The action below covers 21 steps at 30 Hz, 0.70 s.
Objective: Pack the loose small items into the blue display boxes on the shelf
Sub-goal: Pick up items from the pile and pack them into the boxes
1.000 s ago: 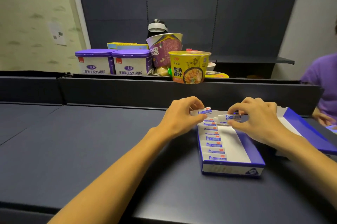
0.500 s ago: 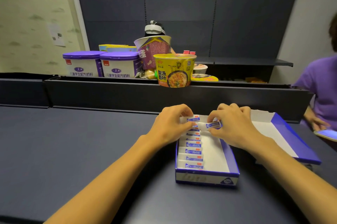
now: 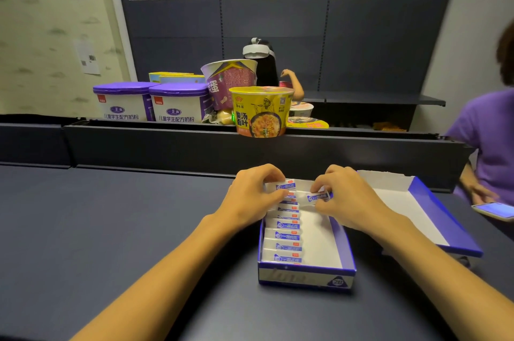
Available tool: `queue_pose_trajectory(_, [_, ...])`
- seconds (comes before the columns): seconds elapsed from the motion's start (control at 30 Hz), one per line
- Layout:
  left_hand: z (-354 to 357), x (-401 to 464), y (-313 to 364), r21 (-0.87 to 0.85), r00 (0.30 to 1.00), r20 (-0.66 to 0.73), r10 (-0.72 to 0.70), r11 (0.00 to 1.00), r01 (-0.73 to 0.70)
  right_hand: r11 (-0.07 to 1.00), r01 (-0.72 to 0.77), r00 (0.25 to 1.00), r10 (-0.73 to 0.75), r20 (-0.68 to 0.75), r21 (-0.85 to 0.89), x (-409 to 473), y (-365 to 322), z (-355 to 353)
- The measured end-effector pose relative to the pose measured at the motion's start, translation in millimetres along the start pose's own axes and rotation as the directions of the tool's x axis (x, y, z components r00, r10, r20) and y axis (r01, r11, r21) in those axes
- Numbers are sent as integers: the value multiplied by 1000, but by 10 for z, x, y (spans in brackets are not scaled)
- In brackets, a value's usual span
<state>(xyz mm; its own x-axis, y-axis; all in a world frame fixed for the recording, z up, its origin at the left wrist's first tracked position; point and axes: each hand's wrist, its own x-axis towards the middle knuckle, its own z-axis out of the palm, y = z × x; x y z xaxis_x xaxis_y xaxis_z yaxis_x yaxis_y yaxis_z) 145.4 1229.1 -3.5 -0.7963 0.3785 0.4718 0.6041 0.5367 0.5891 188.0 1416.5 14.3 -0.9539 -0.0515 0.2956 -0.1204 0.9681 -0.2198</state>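
Note:
A blue display box (image 3: 306, 275) with a white inside lies open on the dark shelf surface, its lid (image 3: 434, 207) folded out to the right. Several small white-and-blue erasers (image 3: 286, 236) stand in a row along its left side; the right side is bare white. My left hand (image 3: 250, 199) pinches one eraser (image 3: 283, 186) at the far end of that row. My right hand (image 3: 350, 199) holds another eraser (image 3: 317, 197) over the far right part of the box.
Behind a dark raised ledge (image 3: 194, 146) stand two purple-lidded tubs (image 3: 150, 103), a purple noodle cup (image 3: 228, 82) and a yellow noodle cup (image 3: 261, 112). A person in a purple shirt (image 3: 486, 143) sits at the right with a phone (image 3: 495, 210). Another person (image 3: 264, 65) is behind the cups.
Both hands have lowered their erasers slightly toward the far end of the box. My view has shifted, so the box sits more central and lower.

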Motion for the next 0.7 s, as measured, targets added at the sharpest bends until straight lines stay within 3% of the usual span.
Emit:
queue_pose_trajectory(0.2, [-2, -4, 15, -6, 1000, -5, -7, 1000, 7, 1000, -9, 1000, 9, -2, 26, 3, 10, -3])
queue_pose_trajectory(0.4, [6, -8, -1, -14, 1000, -12, -8, 1000, 8, 997, 12, 1000, -12, 0, -71, 16, 8, 10])
queue_pose_trajectory(0.7, [-11, 3, -3, -8, 1000, 13, 1, 1000, -1, 997, -13, 996, 19, 83, -74, 86, 28, 49])
